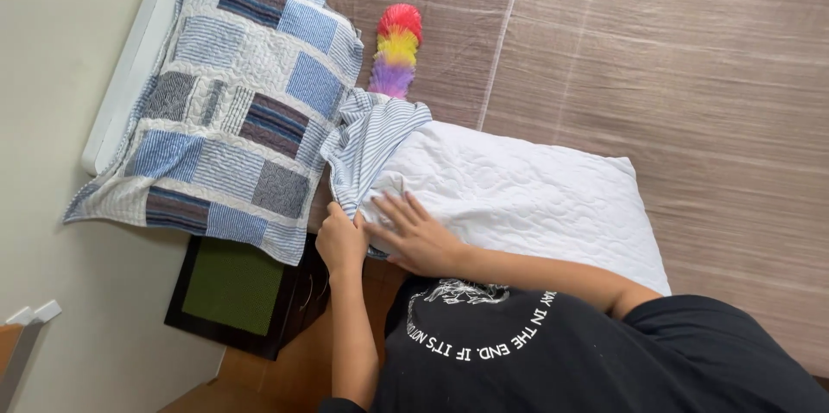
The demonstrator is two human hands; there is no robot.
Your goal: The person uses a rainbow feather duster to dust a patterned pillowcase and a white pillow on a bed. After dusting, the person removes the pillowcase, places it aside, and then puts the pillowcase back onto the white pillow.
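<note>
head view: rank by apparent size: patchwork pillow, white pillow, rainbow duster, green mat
1-2. patchwork pillow and white pillow: look alike, not ranked
3. green mat
4. rainbow duster; part of it may be hidden.

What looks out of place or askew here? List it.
A rainbow feather duster lies on the bed mat beside the pillows. The striped pillowcase is bunched at one end of the white pillow, only partly on.

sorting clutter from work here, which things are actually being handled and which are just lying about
In hand:
left hand gripping the striped pillowcase
right hand flat on the white pillow

Lying about:
patchwork pillow
rainbow duster
brown mat
green-topped black box
</note>
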